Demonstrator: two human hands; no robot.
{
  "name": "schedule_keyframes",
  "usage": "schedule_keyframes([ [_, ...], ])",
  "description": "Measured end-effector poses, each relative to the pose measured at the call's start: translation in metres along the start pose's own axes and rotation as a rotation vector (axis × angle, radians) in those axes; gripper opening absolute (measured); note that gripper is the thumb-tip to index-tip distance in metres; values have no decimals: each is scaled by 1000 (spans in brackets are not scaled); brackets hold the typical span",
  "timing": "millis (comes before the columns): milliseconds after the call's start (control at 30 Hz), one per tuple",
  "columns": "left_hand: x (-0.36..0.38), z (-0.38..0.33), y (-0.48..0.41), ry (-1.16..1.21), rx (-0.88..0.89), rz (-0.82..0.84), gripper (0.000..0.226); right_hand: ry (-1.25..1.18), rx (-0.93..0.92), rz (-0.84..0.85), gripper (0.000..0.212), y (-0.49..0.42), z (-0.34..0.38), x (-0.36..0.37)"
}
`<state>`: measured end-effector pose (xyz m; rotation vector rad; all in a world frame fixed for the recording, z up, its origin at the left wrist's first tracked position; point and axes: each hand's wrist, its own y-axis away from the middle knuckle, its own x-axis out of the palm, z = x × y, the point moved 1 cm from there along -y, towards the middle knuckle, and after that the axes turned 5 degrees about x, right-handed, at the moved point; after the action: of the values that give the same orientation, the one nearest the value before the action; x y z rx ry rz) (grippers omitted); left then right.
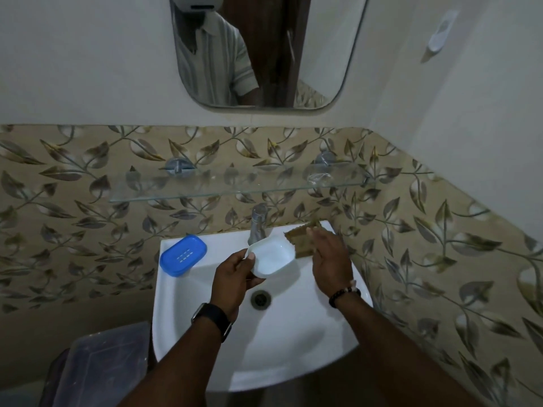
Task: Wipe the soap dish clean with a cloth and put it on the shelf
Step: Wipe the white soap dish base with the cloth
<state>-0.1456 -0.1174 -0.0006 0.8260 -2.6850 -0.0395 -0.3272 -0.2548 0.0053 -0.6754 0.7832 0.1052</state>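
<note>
My left hand (233, 277) grips a white soap dish tray (271, 257) by its near left end, holding it over the white sink (188, 318) with its hollow side up. A brown cloth (299, 239) lies on the sink's back right corner. My right hand (330, 257) hovers over the cloth's near edge with fingers straight, and I cannot tell whether it touches the cloth. The blue slotted part of the soap dish (182, 254) lies on the sink's back left corner. A glass shelf (235, 186) hangs on the wall above the tap.
A chrome tap (258, 223) stands at the back of the sink, just behind the white tray. The drain (260, 299) is in the basin's middle. A translucent lidded bin (100, 365) sits low at the left. A mirror (264, 51) hangs above the shelf.
</note>
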Motion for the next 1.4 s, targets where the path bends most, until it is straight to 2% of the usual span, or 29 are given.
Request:
schedule_keyframes([
  [167, 7, 1, -17, 9, 14, 4, 27, 89, 64, 119, 62, -47, -43, 23],
  [300, 9, 5, -27, -12, 25, 9, 29, 175, 16, 284, 69, -74, -75, 53],
  [433, 6, 8, -31, -36, 33, -6, 29, 389, -19, 502, 66, -81, -99, 85],
  [533, 4, 11, -27, -37, 27, -24, 27, 475, 68, 657, 56, -70, -107, 103],
  [600, 4, 14, -24, -42, 17, -36, 28, 455, 112, 599, 47, -66, -112, 109],
  [733, 4, 18, -18, -47, -1, -43, 31, 427, 10, 469, 46, -63, -115, 108],
  [767, 4, 18, -18, -48, 0, -45, 30, 374, 39, 442, 46, -64, -113, 106],
  [867, 5, 15, -14, -44, 6, -57, 26, 152, 270, 334, 37, -68, -107, 94],
  [967, 6, 12, -8, -48, 23, -52, 26, -292, 465, 100, 18, -61, -75, 64],
  [1000, 7, 11, -4, -51, 34, -50, 27, -409, 452, 33, 17, -55, -57, 48],
  [1033, 8, 12, -1, -55, 46, -48, 27, -439, 356, -44, 18, -49, -37, 33],
  [1100, 12, 12, 7, -60, 57, -47, 27, -357, 73, -95, 23, -35, 2, 8],
  [1167, 18, 12, 16, -54, 59, -40, 26, -213, -248, 25, 22, -15, 41, -5],
  [1233, 22, 13, 25, -51, 56, -19, 25, -149, -478, 255, 19, 9, 71, -5],
  [1333, 17, 10, 42, -57, 65, 15, 25, -93, -489, 405, 22, 29, 77, -6],
  [1400, 12, 6, 52, -62, 77, 35, 26, 121, -511, 360, 22, 31, 67, -11],
])
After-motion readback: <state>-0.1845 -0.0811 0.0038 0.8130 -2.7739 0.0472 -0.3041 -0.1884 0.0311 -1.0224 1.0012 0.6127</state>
